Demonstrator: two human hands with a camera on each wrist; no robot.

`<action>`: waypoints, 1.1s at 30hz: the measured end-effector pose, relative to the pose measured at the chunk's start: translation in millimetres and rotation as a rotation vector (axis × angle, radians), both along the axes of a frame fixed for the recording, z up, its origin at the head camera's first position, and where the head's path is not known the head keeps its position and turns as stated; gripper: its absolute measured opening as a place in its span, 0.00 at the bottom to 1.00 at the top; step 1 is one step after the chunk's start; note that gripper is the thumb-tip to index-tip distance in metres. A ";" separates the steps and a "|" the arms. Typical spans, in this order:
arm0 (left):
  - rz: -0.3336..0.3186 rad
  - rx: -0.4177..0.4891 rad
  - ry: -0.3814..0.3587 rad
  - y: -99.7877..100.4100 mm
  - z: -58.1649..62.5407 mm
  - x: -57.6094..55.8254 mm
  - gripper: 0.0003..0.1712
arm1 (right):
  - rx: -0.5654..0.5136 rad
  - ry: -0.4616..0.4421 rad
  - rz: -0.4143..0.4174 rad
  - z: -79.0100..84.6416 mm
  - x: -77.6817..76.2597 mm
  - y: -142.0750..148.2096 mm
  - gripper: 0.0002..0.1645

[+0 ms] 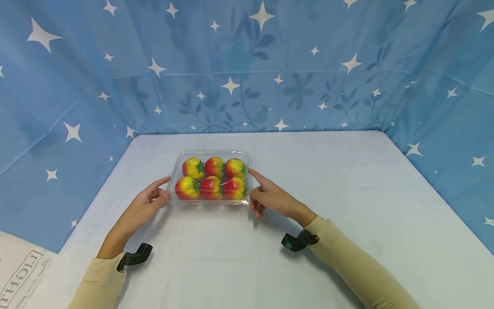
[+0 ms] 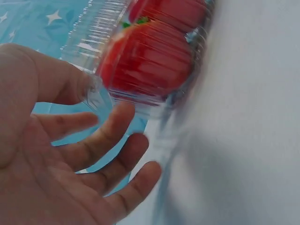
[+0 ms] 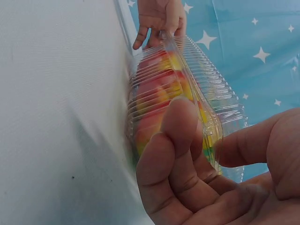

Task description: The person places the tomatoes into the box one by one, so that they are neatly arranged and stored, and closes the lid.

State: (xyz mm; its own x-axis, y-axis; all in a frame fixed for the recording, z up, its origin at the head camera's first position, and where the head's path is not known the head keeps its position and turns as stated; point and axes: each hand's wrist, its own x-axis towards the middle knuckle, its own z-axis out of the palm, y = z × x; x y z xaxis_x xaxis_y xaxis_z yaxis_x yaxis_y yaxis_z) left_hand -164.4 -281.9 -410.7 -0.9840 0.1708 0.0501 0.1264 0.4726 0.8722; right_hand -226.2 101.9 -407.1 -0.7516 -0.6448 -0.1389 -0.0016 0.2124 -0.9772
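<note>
A clear plastic clamshell box with its lid down holds several round red-and-yellow fruits with green leafy tops. At its left end is my left hand, index fingertip and thumb at the edge. In the left wrist view the thumb meets the lid's corner, the other fingers spread loosely below. My right hand is at the opposite end, its index finger stretched to the side edge and its thumb nearer the front corner. Seen from the right wrist, the lower fingers bend beside the ribbed wall.
A white cloth covers the table. Blue curtains with white stars hang behind it and along both sides. At the lower left lies a pale printed sheet. Each wrist carries a black camera mount.
</note>
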 end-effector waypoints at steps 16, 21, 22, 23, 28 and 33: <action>-0.112 0.032 0.039 0.0 -10.8 -3.7 0.60 | -0.047 -0.084 0.011 2.5 -1.6 1.4 0.54; -0.086 -0.034 -0.019 3.4 -14.7 -3.6 0.60 | -0.057 -0.090 0.005 3.9 -1.1 -0.2 0.54; -0.083 -0.043 -0.025 4.1 -14.8 -3.5 0.60 | -0.058 -0.089 0.003 3.9 -1.1 -0.5 0.54; -0.082 -0.050 -0.029 4.6 -15.1 -3.6 0.60 | -0.060 -0.088 0.002 4.1 -1.1 -0.8 0.54; -0.077 -0.074 -0.030 6.5 -15.6 -3.6 0.59 | -0.055 -0.078 -0.006 5.4 -0.9 -2.1 0.53; -0.076 -0.096 -0.037 6.8 -16.6 -4.2 0.60 | -0.031 -0.064 -0.017 7.1 0.9 -3.7 0.53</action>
State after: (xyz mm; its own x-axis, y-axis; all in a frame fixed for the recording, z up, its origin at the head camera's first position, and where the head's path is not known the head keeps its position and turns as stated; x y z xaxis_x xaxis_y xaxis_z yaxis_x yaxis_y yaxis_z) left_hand -168.5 -275.2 -427.4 -0.9689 0.2473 -0.0061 0.1338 0.5446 0.8279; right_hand -225.3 98.2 -400.0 -0.7527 -0.6369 -0.1670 0.0641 0.1815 -0.9813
